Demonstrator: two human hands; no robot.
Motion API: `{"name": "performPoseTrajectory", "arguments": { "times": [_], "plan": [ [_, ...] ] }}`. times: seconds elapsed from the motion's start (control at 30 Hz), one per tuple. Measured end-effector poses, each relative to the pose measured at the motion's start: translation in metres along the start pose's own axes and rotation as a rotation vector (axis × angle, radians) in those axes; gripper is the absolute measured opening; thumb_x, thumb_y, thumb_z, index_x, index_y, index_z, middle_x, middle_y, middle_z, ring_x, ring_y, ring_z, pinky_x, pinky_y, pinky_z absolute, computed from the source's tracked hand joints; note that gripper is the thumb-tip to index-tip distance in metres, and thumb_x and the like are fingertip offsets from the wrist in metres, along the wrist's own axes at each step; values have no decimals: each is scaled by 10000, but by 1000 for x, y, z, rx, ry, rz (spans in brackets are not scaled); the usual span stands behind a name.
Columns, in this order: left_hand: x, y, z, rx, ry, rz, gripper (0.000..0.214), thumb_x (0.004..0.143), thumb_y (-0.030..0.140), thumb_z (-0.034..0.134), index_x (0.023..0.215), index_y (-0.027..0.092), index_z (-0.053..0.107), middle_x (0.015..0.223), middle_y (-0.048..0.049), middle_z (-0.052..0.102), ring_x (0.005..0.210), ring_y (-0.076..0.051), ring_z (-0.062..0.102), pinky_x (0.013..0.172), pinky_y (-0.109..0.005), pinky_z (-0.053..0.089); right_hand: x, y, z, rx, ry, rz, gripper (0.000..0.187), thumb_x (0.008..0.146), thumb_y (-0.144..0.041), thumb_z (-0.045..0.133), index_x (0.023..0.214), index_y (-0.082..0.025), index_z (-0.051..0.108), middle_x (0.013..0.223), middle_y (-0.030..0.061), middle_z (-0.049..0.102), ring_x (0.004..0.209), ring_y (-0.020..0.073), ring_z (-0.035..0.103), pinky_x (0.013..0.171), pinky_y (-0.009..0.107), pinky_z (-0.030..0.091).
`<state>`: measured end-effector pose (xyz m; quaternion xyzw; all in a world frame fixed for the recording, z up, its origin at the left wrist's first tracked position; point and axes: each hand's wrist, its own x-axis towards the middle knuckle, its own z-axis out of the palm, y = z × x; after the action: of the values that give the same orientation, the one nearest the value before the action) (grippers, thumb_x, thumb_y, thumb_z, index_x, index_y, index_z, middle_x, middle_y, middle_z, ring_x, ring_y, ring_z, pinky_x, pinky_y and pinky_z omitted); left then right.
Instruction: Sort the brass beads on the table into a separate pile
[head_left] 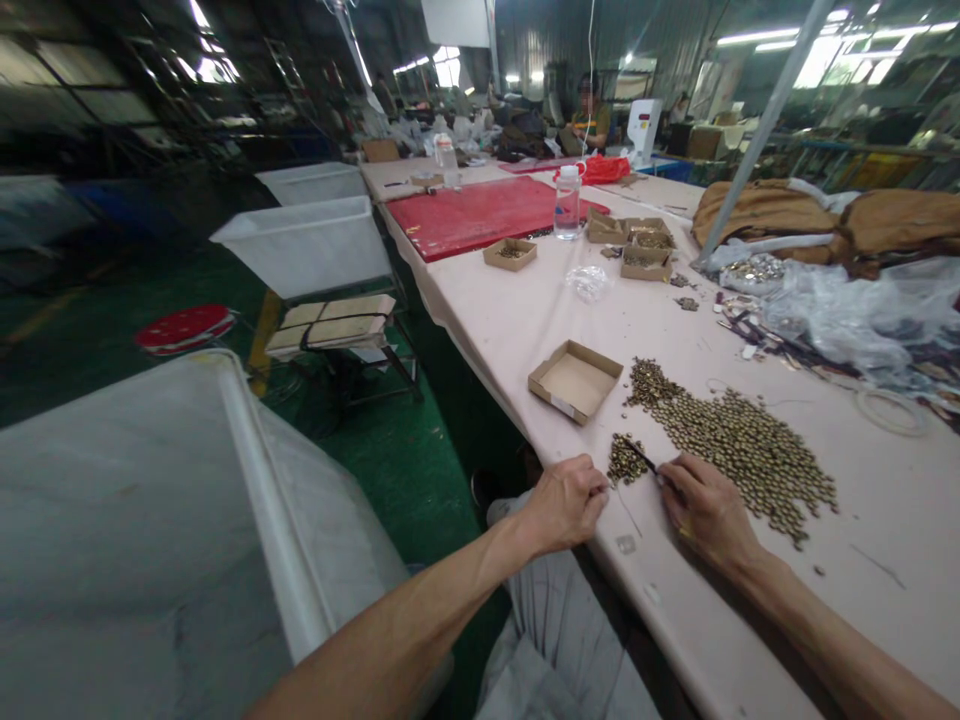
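A long spread of small brass-coloured metal pieces [739, 440] lies on the pale table [525, 330] in front of me. A smaller heap [624, 460] sits apart near the table's edge. My right hand [705, 505] is closed on a thin dark stick [643, 462] whose tip reaches into that small heap. My left hand [566, 500] rests at the table's edge just left of the heap, fingers curled; what they hold, if anything, is hidden. An empty shallow cardboard box [575, 380] stands just beyond the heaps.
Farther along the table are several small cardboard boxes [637, 245], a water bottle [567, 202], a red mat [480, 215], clear plastic bags [847, 310] and brown fabric [772, 210]. White bins [307, 245] and a red stool [186, 328] stand left. A person sits far off.
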<state>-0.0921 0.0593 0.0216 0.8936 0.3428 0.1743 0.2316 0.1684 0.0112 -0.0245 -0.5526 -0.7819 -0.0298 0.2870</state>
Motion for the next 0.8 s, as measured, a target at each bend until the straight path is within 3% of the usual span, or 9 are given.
{"name": "performPoseTrajectory", "arguments": {
  "times": [0.27, 0.8],
  "plan": [
    [0, -1, -1, -36, 1, 9, 134, 898, 184, 541, 828, 171, 655, 817, -34, 576, 772, -145, 565, 742, -259, 442, 7, -1, 9, -40, 30, 102, 156, 927, -207, 543, 1030, -185, 658, 913, 74, 612, 846, 189, 569, 787, 318, 468],
    [-1, -2, -1, -34, -13, 7, 140, 900, 199, 544, 831, 169, 662, 817, -41, 576, 785, -154, 568, 751, -265, 449, 15, -9, 14, -50, 47, 152, 170, 927, -210, 536, 1028, -171, 667, 910, 72, 611, 835, 183, 580, 787, 301, 457]
  ]
}}
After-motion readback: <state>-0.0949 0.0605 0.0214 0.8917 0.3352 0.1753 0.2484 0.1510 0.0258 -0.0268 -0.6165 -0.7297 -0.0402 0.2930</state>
